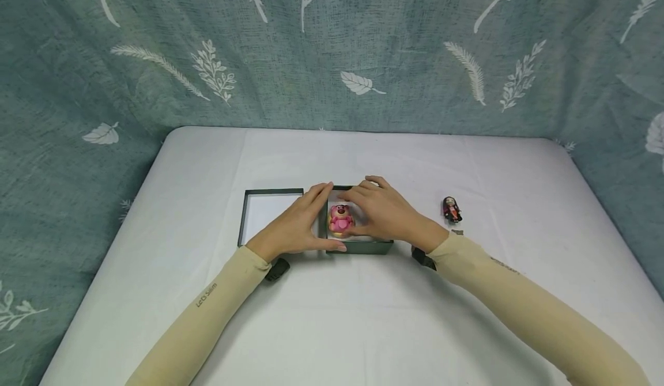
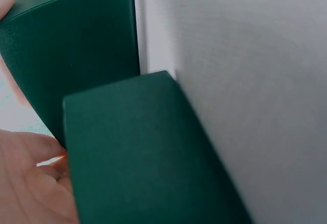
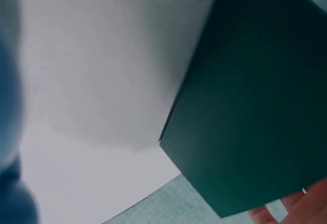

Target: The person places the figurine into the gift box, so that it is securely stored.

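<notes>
A pink bear figurine [image 1: 340, 220] lies face up inside a dark green box [image 1: 363, 248] with a pale interior. My right hand [image 1: 381, 210] reaches over the box, its fingers and thumb curved about the figurine and holding it. At the box's left end, my left hand [image 1: 293, 224] grips it, thumb along the front wall and fingers at the back corner. In the left wrist view, green walls [image 2: 133, 147] fill the middle. Another green wall [image 3: 250, 112] covers much of the right wrist view, with fingertips [image 3: 301, 208] at its lower edge.
Left of the box lies a shallow green-rimmed lid or tray [image 1: 270, 210] with a white inside, partly behind my left hand. A small dark-haired doll figure [image 1: 452, 209] lies to the right. A white cloth [image 1: 321, 322] covers the table; a patterned curtain hangs behind.
</notes>
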Tool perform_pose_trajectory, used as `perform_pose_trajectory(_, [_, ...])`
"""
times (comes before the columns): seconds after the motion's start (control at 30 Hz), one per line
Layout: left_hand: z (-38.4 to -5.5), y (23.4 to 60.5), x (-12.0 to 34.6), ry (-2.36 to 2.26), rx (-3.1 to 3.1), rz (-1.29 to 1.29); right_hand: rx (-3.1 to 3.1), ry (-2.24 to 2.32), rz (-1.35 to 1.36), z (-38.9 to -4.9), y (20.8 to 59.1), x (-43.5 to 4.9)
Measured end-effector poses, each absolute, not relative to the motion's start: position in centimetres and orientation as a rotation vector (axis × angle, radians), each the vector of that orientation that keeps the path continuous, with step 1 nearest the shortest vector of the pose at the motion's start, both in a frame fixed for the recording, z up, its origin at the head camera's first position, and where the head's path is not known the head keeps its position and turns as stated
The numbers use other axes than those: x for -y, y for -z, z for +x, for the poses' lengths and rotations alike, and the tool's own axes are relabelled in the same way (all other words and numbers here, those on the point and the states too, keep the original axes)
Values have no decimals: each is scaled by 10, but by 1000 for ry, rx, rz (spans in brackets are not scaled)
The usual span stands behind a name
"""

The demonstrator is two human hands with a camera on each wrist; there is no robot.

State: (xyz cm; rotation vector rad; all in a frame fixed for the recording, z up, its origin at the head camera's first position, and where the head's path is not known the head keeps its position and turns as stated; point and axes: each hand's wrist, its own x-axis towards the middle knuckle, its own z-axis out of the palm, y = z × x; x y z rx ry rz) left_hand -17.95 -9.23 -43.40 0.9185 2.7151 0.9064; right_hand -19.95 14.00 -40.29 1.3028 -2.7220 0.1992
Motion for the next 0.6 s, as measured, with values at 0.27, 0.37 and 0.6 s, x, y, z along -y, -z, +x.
perform_pose_trajectory(0.27, [-179, 433, 91, -910, -2704, 899, 2665, -239, 1347, -195, 406, -152])
perform_pose_trajectory(0.37, [-179, 432, 91, -911, -2701, 889, 2672, -226, 1340, -195, 405, -154])
perform_pose_trajectory(0.6, [-178, 431, 90, -929, -2686, 881, 2745, -314, 1292, -187, 386, -172])
